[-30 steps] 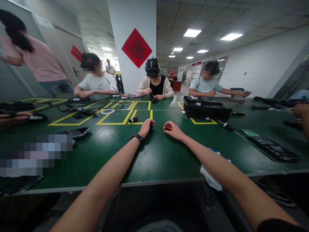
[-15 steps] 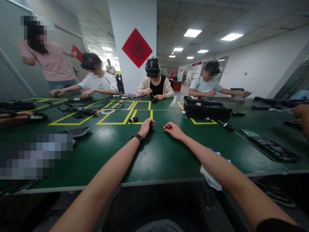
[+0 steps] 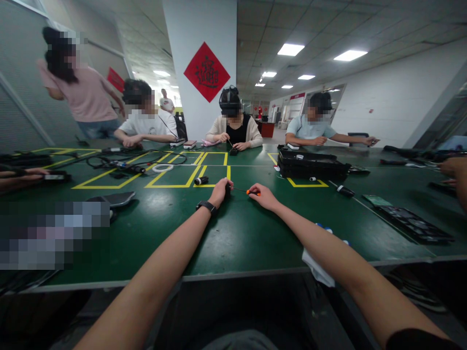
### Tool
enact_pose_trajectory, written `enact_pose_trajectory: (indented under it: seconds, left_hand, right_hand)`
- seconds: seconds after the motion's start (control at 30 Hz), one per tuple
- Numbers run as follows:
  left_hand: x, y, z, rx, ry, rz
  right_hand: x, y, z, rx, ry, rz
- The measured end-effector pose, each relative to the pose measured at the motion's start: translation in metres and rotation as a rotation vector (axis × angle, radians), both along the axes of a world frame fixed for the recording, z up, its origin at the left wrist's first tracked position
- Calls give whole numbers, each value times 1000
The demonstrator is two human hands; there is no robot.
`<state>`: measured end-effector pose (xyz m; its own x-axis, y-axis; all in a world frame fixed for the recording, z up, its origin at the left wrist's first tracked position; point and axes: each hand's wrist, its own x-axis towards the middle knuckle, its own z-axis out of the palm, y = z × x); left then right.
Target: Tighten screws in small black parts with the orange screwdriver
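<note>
green table (image 3: 237, 238) | right hand (image 3: 263, 195) grips screwdriver (image 3: 245, 191) | left hand (image 3: 221, 190) closed, contents hidden

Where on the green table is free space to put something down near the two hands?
Bare green lies between the forearms, from the hands back to the near table edge. More lies left of the left hand, up to the phone. Right of the right hand it is tighter: a white cloth and a black tray. The yellow boxes beyond hold cables.

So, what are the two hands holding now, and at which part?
The right hand holds a small screwdriver by its orange handle. The left hand is closed on a small dark object at the tip; the grip point is hidden.
</note>
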<state>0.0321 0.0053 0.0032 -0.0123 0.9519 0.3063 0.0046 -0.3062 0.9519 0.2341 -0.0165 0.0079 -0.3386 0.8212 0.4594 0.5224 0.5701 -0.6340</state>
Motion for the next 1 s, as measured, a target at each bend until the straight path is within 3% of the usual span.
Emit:
enact_pose_trajectory:
  seconds: [0.2, 0.5, 1.0]
  left_hand:
    - [0, -4, 2, 25, 42, 3]
    - [1, -5, 3, 18, 95, 31]
    - [-1, 0, -1, 95, 119, -2]
  right_hand:
    - [-1, -5, 4, 8, -38, 6]
    - [-1, 0, 0, 161, -136, -44]
    - [3, 4, -2, 129, -157, -14]
